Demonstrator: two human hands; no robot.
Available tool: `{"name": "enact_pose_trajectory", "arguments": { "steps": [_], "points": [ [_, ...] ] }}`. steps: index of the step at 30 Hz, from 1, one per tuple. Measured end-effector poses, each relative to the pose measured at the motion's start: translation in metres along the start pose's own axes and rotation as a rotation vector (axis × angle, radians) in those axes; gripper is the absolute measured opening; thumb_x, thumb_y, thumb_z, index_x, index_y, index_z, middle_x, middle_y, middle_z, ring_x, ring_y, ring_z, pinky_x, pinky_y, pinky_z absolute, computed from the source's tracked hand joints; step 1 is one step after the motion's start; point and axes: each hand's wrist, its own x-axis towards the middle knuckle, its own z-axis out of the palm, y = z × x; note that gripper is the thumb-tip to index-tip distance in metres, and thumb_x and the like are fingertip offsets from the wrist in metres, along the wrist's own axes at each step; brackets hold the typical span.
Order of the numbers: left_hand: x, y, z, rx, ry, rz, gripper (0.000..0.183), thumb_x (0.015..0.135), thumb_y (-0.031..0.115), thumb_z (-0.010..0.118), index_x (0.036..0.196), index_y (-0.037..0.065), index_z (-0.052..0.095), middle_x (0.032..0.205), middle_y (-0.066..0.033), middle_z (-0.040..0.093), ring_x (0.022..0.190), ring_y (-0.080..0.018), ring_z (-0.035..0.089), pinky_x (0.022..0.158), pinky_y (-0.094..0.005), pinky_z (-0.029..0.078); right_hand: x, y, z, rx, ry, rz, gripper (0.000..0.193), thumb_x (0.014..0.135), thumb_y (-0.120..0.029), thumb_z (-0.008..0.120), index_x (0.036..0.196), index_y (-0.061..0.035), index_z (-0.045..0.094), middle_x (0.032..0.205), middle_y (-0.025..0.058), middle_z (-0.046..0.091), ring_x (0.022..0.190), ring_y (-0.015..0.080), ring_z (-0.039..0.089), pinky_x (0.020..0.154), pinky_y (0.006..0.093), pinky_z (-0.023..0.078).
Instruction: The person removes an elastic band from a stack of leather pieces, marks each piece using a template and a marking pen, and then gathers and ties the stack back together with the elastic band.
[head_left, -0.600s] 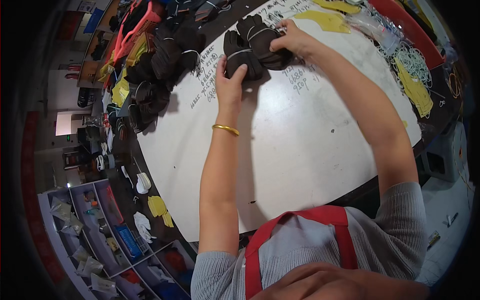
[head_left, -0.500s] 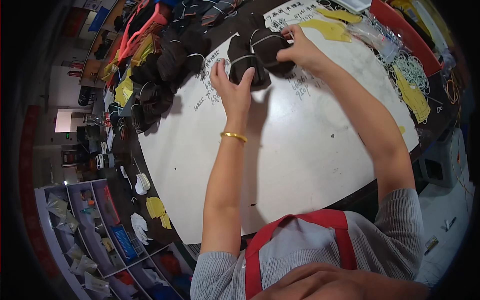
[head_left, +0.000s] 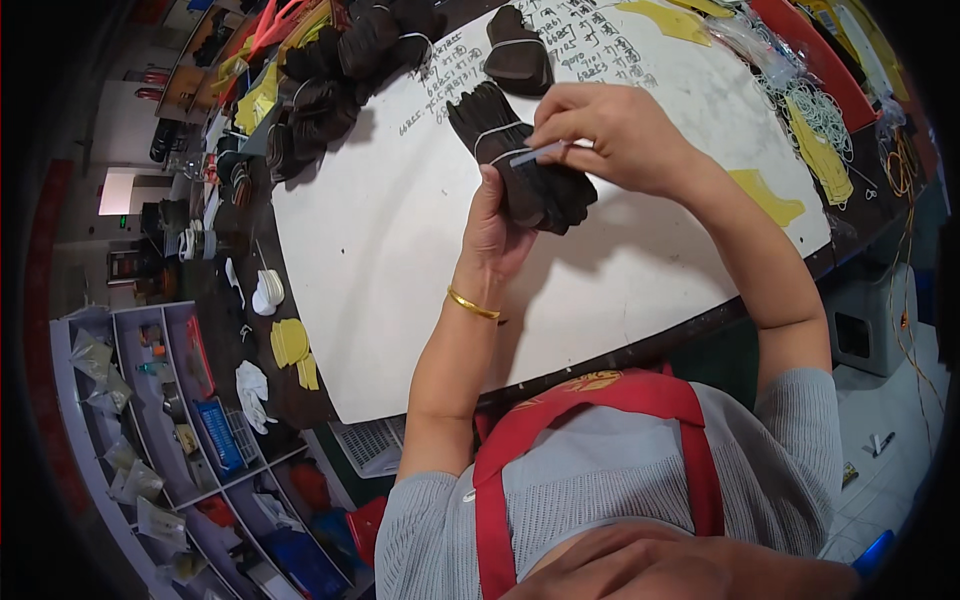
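My left hand (head_left: pixel 497 235) is closed around the lower side of a bundle of dark brown fabric pieces (head_left: pixel 545 195), its thumb pressed on the near edge. A pale band circles the bundle. Over its upper side, my right hand (head_left: pixel 620 135) pinches a pale flat strip (head_left: pixel 540 154) lying against the band; I cannot make out whether the two are joined. Another banded dark bundle (head_left: pixel 518 58) lies farther off on the white board (head_left: pixel 400 300), beside handwritten lines.
More dark bundles (head_left: pixel 315 115) are heaped at the board's far left. Yellow pieces (head_left: pixel 768 197) lie at right, near a tangle of pale elastic loops (head_left: pixel 810 125) and a red bin (head_left: pixel 815 60). A compartmented shelf (head_left: pixel 195 430) stands at lower left.
Both hands have come nearer my body, now with a dark bundle in the left. The right hand has moved onto this bundle and pinches the pale strip. The view has shifted.
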Motion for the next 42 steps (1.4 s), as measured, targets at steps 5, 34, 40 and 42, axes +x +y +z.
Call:
{"name": "enact_pose_trajectory", "arguments": {
  "steps": [5,34,40,42],
  "points": [
    [-0.039,-0.005,-0.008,-0.044,0.015,-0.046,0.077,0.088,0.050,0.076,0.141,0.001,0.050,0.132,-0.0145,0.063,0.124,-0.0276,0.062,0.109,-0.0453,0.049,-0.015,-0.025,0.027,0.038,0.007,0.107,0.016,0.091,-0.025,0.068,0.096,-0.0102,0.067,0.092,0.0037,0.069,0.083,0.0291,0.069,0.070,0.0400,0.055],
    [-0.104,0.064,-0.048,0.943,0.308,-0.128,0.064,0.091,0.016,0.076,0.143,-0.009,0.049,0.124,-0.0134,0.064,0.111,-0.0172,0.063,0.096,-0.0313,0.053,-0.071,-0.076,0.113,0.481,-0.163,0.678,0.039,0.084,-0.017,0.079,0.118,-0.0007,0.068,0.105,0.0124,0.074,0.089,0.0211,0.072,0.082,0.0326,0.057],
    [-0.110,0.051,-0.045,0.645,0.387,-0.092,0.054,0.092,0.010,0.074,0.137,-0.010,0.053,0.120,-0.0140,0.066,0.108,-0.0185,0.066,0.094,-0.0310,0.056,-0.067,-0.078,0.108,0.339,-0.143,0.626,0.057,0.079,-0.038,0.084,0.120,-0.0001,0.071,0.101,0.0171,0.076,0.084,0.0264,0.075,0.076,0.0346,0.058],
    [-0.112,0.046,-0.045,0.585,0.408,-0.067,0.054,0.091,0.010,0.075,0.137,-0.009,0.052,0.117,-0.0129,0.066,0.107,-0.0188,0.067,0.093,-0.0310,0.057,-0.067,-0.077,0.110,0.293,-0.134,0.598,0.061,0.078,-0.043,0.084,0.119,-0.0002,0.071,0.096,0.0172,0.076,0.081,0.0275,0.075,0.074,0.0352,0.059]
  ]
}}
